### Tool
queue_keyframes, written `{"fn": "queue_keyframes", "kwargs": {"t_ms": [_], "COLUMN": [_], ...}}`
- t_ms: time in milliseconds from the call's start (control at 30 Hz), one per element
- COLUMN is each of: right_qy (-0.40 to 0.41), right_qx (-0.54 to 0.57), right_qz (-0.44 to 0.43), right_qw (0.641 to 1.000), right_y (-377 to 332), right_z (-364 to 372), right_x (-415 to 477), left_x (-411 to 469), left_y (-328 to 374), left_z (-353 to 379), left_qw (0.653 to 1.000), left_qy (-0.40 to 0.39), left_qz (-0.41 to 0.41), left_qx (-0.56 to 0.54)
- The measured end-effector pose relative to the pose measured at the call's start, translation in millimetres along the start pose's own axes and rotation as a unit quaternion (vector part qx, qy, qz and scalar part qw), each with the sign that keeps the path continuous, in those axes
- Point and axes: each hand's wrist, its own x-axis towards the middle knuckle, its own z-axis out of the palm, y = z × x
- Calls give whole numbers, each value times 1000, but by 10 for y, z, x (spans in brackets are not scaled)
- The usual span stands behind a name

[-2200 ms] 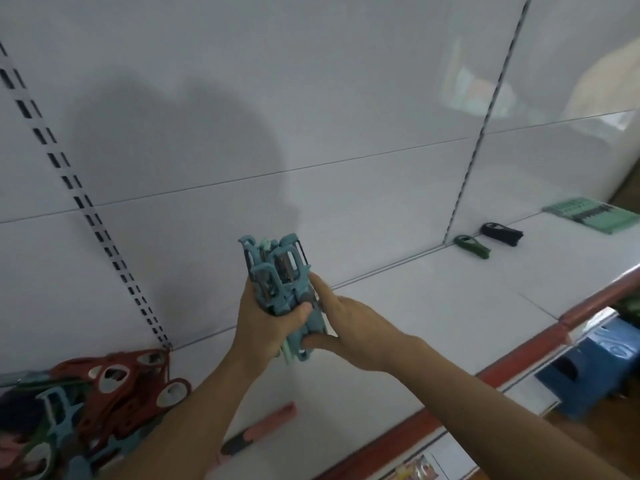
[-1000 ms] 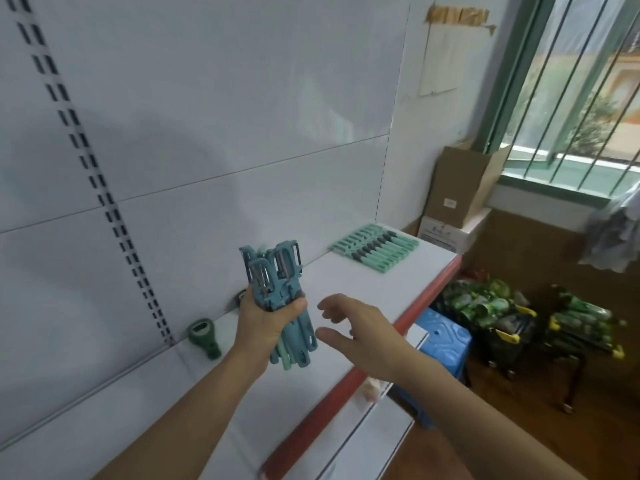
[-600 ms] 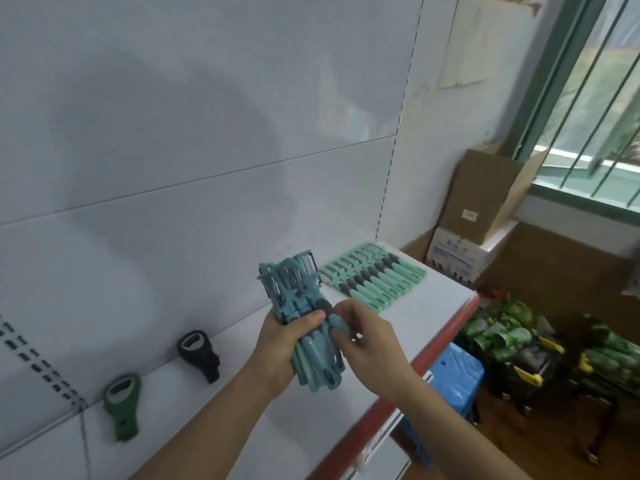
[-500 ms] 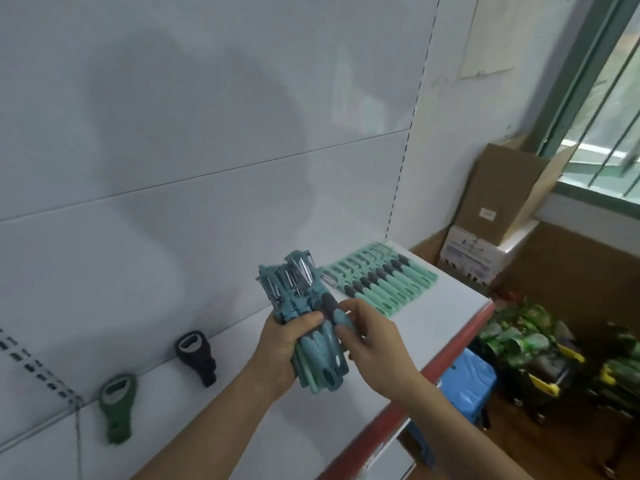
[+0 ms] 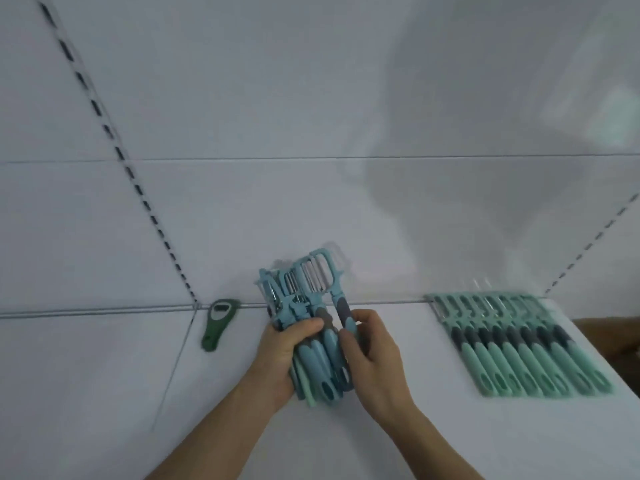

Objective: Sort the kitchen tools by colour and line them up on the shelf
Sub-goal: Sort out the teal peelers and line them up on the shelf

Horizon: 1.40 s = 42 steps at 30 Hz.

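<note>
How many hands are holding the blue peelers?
2. The left hand grips the bundle of blue plastic peelers; the right hand pinches the rightmost peeler by its handle.

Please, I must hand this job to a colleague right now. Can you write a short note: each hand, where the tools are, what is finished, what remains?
The left hand grips the bundle of blue peelers, heads up, over the shelf.
The right hand pinches the handle of one blue peeler at the bundle's right side.
Done: the row of mint-green peelers lies side by side at the shelf's right end. The green bottle opener lies by the back wall, left of the hands.
Left: lay the blue peelers out in their own row; none is seen on the shelf.
</note>
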Motion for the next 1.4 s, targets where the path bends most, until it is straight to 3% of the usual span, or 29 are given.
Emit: {"fn": "queue_keyframes", "kwargs": {"t_ms": [167, 500, 633, 867, 1167, 1400], "right_qy": [-36, -55, -19, 77, 162, 125], "right_qx": [-5, -23, 7, -58, -82, -275], "right_qz": [13, -90, -69, -15, 42, 40], "right_qw": [999, 994, 997, 995, 983, 952], "right_y": [-64, -458, -573, -520, -552, -452], "right_z": [376, 1362, 1817, 2291, 1791, 1305], "right_x": [37, -151, -277, -448, -387, 92], "left_x": [-245, -424, -431, -379, -345, -346], "left_y": [251, 753, 1000, 1125, 1083, 953], "left_z": [-525, -1301, -1653, -2158, -1856, -1715], "left_qw": [994, 988, 990, 996, 999, 999], "left_qy": [103, 124, 107, 77, -30, -33], "left_qz": [46, 93, 93, 44, -10, -26], "left_qx": [-7, 7, 11, 14, -31, -11]}}
